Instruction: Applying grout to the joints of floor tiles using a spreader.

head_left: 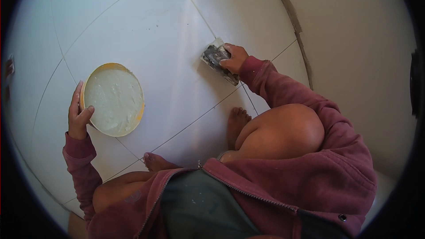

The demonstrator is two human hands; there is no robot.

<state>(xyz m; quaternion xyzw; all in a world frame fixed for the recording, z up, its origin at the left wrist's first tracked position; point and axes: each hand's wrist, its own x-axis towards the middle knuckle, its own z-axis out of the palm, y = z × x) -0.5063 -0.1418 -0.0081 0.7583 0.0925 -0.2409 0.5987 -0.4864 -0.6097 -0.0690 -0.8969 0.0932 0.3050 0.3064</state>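
My left hand (79, 113) grips the side of a round yellow tub (110, 66), thumb over its rim and fingers along the outside. Pale, creamy grout (113, 102) fills it, its surface uneven. My right hand (234, 59) is closed on a dark, paste-smeared grout float (217, 57), which is tilted against the white tiled floor (164, 44). Light paste clings to the float's far edge, right at the end of a tile joint (195, 4). The float's underside is hidden.
My bare feet (238, 121) are on the tiles, close to the float and tub. A plain wall (354, 40) rises on the right, with a rough grey strip (292, 13) along its foot. Dark specks (152, 28) dot the floor farther off. Thin joints cross between the tiles.
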